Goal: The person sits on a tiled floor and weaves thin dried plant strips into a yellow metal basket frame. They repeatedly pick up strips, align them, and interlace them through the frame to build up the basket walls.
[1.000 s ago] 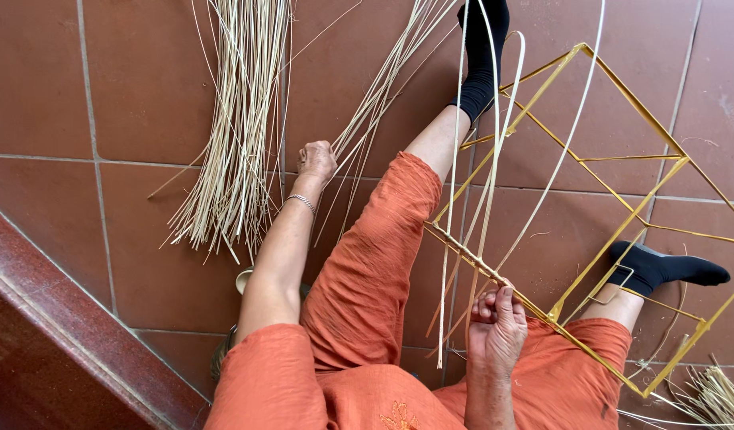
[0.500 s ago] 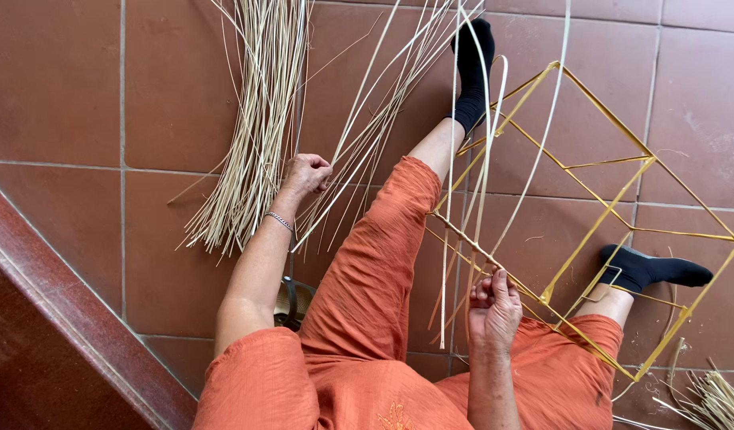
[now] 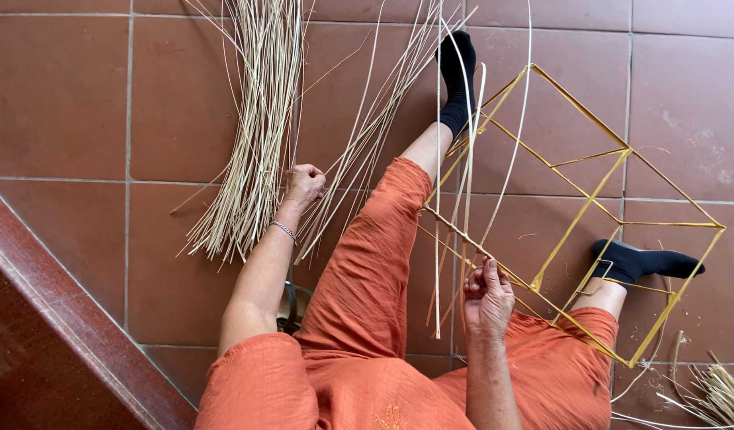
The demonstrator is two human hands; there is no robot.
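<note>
I sit on a tiled floor in orange clothes with my legs spread. My left hand (image 3: 305, 185) reaches out to the floor and closes on thin pale cane strands (image 3: 359, 151) beside a thick bundle of cane (image 3: 251, 143). My right hand (image 3: 488, 299) pinches the near bar of a yellow wire frame (image 3: 590, 215) that lies between my legs, where several upright cane strands (image 3: 462, 159) are fixed to it. My feet wear black socks (image 3: 458, 76).
A dark red step or ledge (image 3: 56, 318) runs along the lower left. More loose cane (image 3: 721, 394) lies at the lower right corner. A small round object (image 3: 297, 306) sits under my left arm. Brown floor tiles (image 3: 56, 95) surround me.
My left hand has drawn slightly back toward me while gripping the strands on the floor. My right hand stays on the frame's bar.
</note>
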